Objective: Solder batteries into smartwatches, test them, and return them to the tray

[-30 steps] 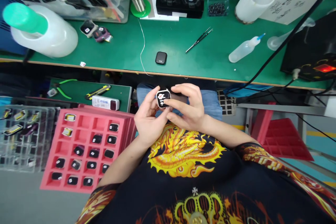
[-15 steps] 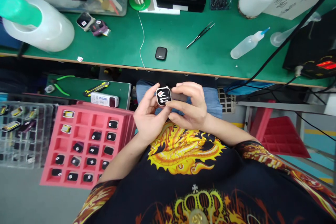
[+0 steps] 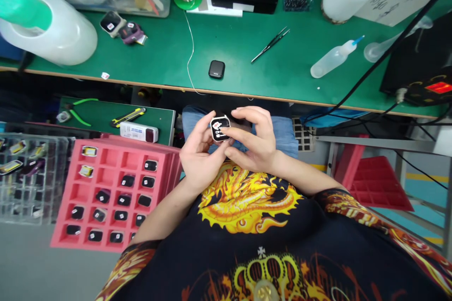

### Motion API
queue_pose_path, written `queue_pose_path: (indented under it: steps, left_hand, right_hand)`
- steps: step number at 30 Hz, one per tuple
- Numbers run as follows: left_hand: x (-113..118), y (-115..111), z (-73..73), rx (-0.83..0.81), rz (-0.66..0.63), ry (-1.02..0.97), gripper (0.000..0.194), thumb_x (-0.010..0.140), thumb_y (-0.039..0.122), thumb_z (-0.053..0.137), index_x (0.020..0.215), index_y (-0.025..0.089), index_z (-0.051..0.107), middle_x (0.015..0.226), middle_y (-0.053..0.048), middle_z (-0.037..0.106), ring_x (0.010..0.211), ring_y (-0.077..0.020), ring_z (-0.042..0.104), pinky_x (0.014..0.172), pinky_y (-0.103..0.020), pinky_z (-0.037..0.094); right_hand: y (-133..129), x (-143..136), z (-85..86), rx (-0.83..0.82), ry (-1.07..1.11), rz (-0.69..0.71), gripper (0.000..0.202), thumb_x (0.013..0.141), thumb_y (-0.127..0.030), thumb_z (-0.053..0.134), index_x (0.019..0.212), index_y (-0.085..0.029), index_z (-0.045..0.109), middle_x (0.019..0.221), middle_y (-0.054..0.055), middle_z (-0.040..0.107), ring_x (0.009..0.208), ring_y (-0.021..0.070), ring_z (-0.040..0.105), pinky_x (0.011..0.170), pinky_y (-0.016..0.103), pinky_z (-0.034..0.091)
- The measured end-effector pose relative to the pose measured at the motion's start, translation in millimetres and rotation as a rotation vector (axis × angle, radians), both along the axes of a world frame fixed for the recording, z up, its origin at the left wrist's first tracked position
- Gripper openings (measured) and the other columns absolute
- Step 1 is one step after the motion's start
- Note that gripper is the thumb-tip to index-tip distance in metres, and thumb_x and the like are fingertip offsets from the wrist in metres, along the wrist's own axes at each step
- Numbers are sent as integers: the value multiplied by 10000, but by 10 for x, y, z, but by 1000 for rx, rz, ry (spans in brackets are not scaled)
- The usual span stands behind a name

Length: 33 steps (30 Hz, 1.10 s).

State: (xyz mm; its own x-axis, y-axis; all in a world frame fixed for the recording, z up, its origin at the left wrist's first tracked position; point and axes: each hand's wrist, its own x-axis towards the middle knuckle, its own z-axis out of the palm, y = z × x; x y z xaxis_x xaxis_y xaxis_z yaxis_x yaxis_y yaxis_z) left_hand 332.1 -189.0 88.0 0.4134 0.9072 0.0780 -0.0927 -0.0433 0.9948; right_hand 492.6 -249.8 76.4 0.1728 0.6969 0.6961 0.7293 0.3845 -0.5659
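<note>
One lit smartwatch [image 3: 215, 127], in the head view, sits pinched at its edges between the left hand's [image 3: 201, 155] thumb and fingers; the right hand [image 3: 257, 140], loosely curled and grasping nothing, lays its index fingertip at the screen.

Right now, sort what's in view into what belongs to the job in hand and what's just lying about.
Seemingly in the job:
- lit watch, held by the left hand
- right hand, index finger at the screen

Apparently lying about, untouched:
- black square case
- tweezers
- blue-tipped bottle
- yellow cutter
</note>
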Motion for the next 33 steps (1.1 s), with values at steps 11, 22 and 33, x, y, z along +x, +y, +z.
queue_pose_path:
  steps: [11,22,33]
  left_hand:
    - [-28,10,-5,21,-1,25,689,846,321,967,1481,307,697,1024,-12,810,877,-151,775,797,-231,637]
    - [-5,-11,7,4,-5,24,748,792,342,1011,1474,320,705,1089,-21,824,927,-157,793,853,-231,654]
    - [-21,-17,-32,16,-49,4,775,784,351,1016,1487,308,694,1100,-26,823,949,-161,791,869,-233,650]
  right_hand:
    - [-23,26,18,53,-6,51,300,975,-535,727,1216,-359,760,1350,80,667,1243,328,656,1053,623,586]
    - [-12,10,-40,-50,36,23,354,981,-577,693,1264,-367,730,1399,84,641,1292,345,633,1114,643,537]
    - [6,38,64,1,68,-29,364,1036,-518,636,1315,-297,712,1390,105,629,1279,311,634,1103,557,537]
